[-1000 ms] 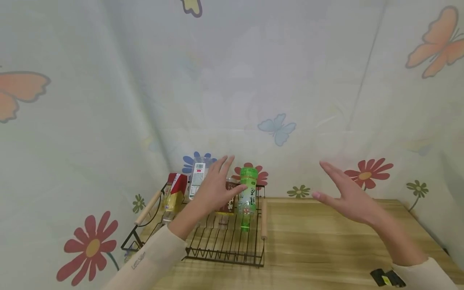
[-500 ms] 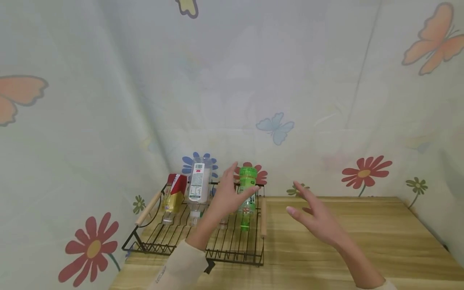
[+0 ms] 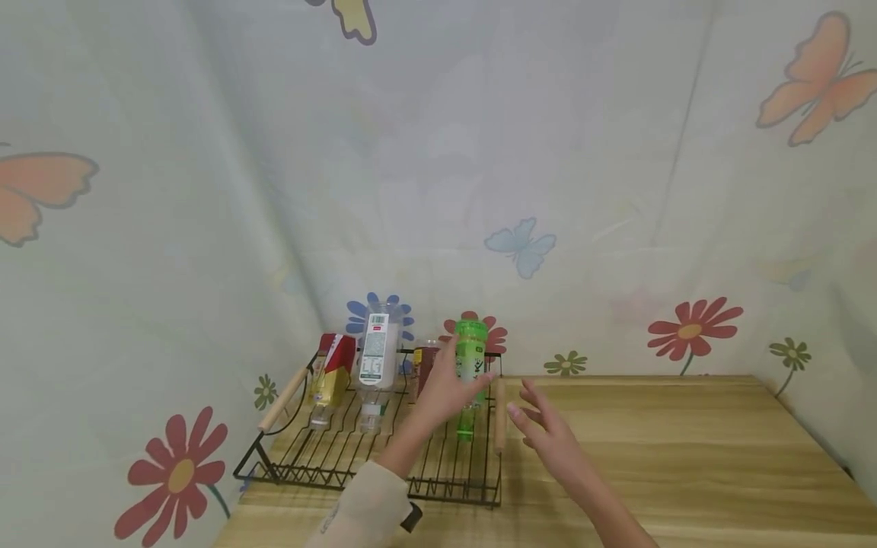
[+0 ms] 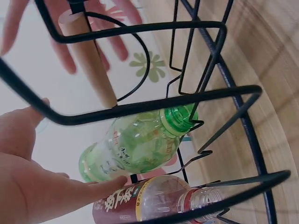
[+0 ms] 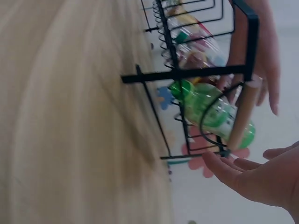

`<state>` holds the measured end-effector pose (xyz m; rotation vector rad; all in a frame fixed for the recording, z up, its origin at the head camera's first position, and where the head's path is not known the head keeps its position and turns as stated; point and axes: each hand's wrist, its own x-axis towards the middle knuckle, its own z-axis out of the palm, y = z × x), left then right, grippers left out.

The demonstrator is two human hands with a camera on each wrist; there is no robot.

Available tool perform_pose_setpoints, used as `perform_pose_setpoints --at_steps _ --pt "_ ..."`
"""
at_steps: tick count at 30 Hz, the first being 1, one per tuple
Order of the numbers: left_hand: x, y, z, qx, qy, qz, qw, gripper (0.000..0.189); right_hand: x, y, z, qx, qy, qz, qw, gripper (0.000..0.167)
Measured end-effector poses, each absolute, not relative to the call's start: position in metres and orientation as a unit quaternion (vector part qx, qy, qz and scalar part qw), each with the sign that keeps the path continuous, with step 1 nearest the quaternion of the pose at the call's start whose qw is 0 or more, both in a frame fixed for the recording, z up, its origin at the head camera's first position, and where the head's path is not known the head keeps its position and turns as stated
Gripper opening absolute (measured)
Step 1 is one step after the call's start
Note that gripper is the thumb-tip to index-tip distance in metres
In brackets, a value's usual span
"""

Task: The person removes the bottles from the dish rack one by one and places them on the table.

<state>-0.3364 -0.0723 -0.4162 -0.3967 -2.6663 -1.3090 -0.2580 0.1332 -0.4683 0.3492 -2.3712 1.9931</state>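
Note:
A green plastic bottle (image 3: 470, 354) leans in a black wire rack (image 3: 438, 481), its base up and its neck toward me. My left hand (image 3: 445, 388) is over the rack, thumb and fingers spread around the green bottle's near left side. To the left of it, partly hidden by this hand, is a bottle with a dark red label (image 4: 122, 205). My right hand (image 3: 551, 441) is just right of the rack's right wooden handle (image 3: 499, 415), fingers spread and slightly bent, holding nothing. In the right wrist view its fingertips lie right by the rack's end.
Left in the rack lean a clear bottle with a white label (image 3: 377, 350) and a bottle with a red and gold label (image 3: 332, 369). Another wooden handle (image 3: 282, 399) forms the rack's left side. The rack stands on a wood-grain table (image 3: 671, 441) before a flower-printed curtain (image 3: 603, 190).
My right hand has moved left and down, up to the rack's right side. The left hand has shifted right and lower, from over the dark red-labelled bottle to the green bottle.

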Motion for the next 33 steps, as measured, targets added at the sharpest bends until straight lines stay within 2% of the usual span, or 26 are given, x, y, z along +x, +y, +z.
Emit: perform_pose_setpoints --at_steps 8,16,23,33 --pt "-0.337 -0.066 -0.425 -0.151 -0.902 -0.401 0.055 0.109 -0.253 0.112 -0.493 0.07 -0.719 0.69 -0.043 0.076" --pt "-0.335 -0.064 -0.428 -0.121 -0.918 -0.375 0.041 0.114 -0.253 0.106 -0.505 0.065 -0.696 0.713 -0.057 0.075" --pt "-0.34 -0.061 -0.425 -0.104 -0.93 -0.351 0.036 0.116 -0.25 0.105 -0.5 0.06 -0.69 0.718 -0.071 0.08" --pt "-0.342 -0.063 -0.426 -0.113 -0.937 -0.326 0.053 0.098 -0.252 0.106 -0.502 0.055 -0.671 0.735 -0.08 0.083"
